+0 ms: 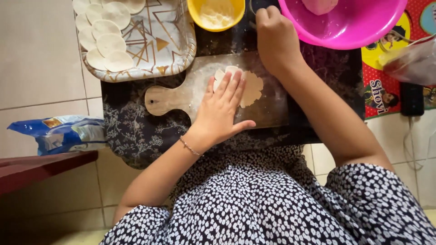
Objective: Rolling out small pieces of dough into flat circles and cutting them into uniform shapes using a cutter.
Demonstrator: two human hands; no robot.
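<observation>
The left hand (222, 109) lies flat, fingers apart, on the dough (250, 88) (on a wooden board (177, 97)); the right hand (274, 38) is a fist farther away.

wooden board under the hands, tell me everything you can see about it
The wooden board is a pale brown paddle shape with a short rounded handle pointing left, pierced by a small hole. It lies flat on a dark floral mat, dusted with white flour. A thin flattened sheet of dough rests on it. The left hand presses flat on the dough and board; the right hand is at its far edge.
</observation>
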